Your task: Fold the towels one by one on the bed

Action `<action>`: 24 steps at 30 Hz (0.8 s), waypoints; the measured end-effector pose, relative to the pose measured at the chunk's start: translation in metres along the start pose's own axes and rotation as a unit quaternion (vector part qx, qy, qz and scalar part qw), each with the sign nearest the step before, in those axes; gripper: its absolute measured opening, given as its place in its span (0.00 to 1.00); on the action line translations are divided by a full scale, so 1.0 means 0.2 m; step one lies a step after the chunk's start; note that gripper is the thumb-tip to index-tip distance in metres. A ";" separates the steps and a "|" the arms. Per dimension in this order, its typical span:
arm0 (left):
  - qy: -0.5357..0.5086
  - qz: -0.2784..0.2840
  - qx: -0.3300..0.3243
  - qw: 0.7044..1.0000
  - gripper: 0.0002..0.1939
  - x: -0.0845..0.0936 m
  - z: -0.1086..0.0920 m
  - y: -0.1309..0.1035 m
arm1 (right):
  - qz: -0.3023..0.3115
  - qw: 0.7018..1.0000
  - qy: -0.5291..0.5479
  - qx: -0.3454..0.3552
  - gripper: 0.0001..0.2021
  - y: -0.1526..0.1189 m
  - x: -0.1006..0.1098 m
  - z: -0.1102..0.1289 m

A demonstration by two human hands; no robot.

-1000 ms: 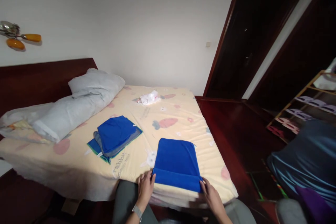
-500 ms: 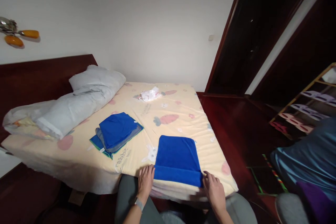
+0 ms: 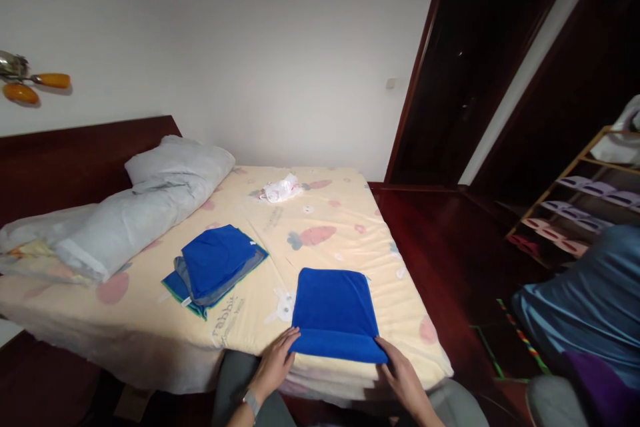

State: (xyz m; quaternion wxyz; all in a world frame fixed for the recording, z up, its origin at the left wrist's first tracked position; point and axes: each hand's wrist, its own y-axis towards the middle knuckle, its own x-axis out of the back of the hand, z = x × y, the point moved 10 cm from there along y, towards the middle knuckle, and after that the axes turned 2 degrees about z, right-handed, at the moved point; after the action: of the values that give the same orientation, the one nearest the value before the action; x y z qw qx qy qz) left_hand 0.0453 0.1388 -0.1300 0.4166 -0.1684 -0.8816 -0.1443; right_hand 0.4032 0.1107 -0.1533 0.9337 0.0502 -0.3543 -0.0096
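A blue cloth (image 3: 334, 300) lies on the bed near its front edge, with its near end folded over in a band. At the left end of that band, my left hand (image 3: 276, 359) has its fingers closed on the cloth's corner. My right hand (image 3: 401, 373) grips the right end of the band between thumb and fingers. To the left lies a loose pile of blue and grey cloths (image 3: 217, 263) with green edging, touched by neither hand.
A grey quilt (image 3: 150, 203) is bunched by the headboard (image 3: 90, 157). A crumpled white item (image 3: 281, 189) sits near the bed's far edge. On the right stand a shoe rack (image 3: 590, 197) and something under blue fabric (image 3: 585, 307).
Both hands have shifted their hold onto the ends of the folded band, which looks a little narrower. The camera view has turned slightly, moving the scene left and down.
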 end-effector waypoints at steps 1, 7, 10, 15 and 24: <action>-0.023 -0.019 0.015 0.999 0.27 0.00 0.03 0.01 | -0.013 1.000 0.015 -0.006 0.26 0.02 0.01 -0.01; -0.157 -0.110 0.112 0.975 0.19 0.05 0.17 0.03 | -0.025 0.991 0.116 -0.060 0.22 0.04 0.07 -0.04; -0.178 -0.124 0.142 0.966 0.22 0.03 0.22 0.03 | 0.010 0.987 0.134 -0.084 0.24 0.02 0.05 -0.06; -0.104 -0.158 0.145 0.971 0.26 -0.04 0.24 0.02 | 0.001 0.985 0.105 -0.140 0.31 0.02 0.01 -0.17; 0.025 -0.067 0.159 0.985 0.24 0.01 0.19 0.14 | -0.013 0.989 0.071 -0.128 0.27 0.11 0.00 -0.13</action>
State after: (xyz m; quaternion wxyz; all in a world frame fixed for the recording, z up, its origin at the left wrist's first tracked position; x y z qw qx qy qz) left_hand 0.0297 0.1784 -0.1494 0.4489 -0.0364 -0.8922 -0.0338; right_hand 0.4202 0.1348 -0.1713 0.9551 -0.0648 -0.2820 -0.0635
